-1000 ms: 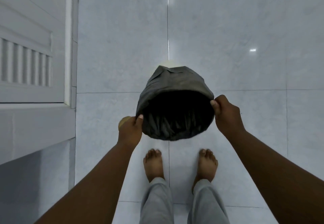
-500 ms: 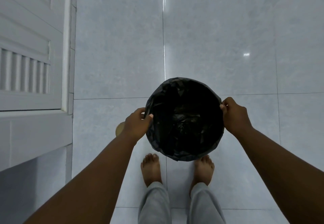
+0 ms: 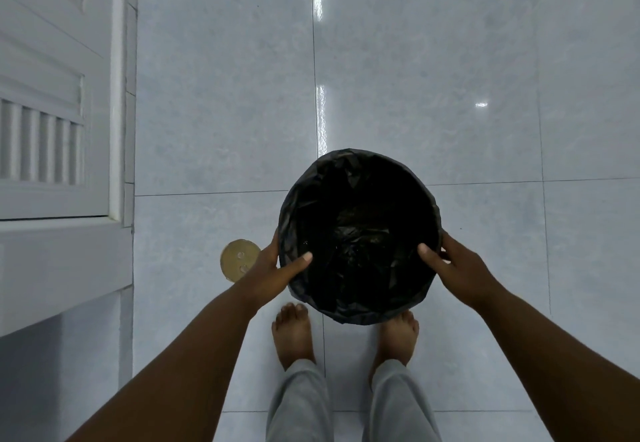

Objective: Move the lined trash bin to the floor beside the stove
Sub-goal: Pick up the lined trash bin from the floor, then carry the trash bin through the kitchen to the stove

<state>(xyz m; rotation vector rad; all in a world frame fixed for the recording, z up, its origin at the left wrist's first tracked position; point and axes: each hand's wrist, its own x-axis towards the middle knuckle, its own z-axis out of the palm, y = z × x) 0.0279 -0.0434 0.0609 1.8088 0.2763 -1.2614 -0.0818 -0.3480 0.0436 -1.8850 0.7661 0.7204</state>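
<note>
Above open floor tiles (image 3: 225, 95), both hands' fingers (image 3: 298, 261) grip the lined trash bin (image 3: 360, 233) rim.

One lined trash bin (image 3: 360, 233); two hands, left hand (image 3: 273, 273), right hand (image 3: 457, 268); two bare feet (image 3: 292, 334); one round floor drain cover (image 3: 239, 260); one louvred door (image 3: 52, 95)

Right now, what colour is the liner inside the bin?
Black, a crinkled plastic bag liner folded over the trash bin's rim; the head view shows it.
</note>
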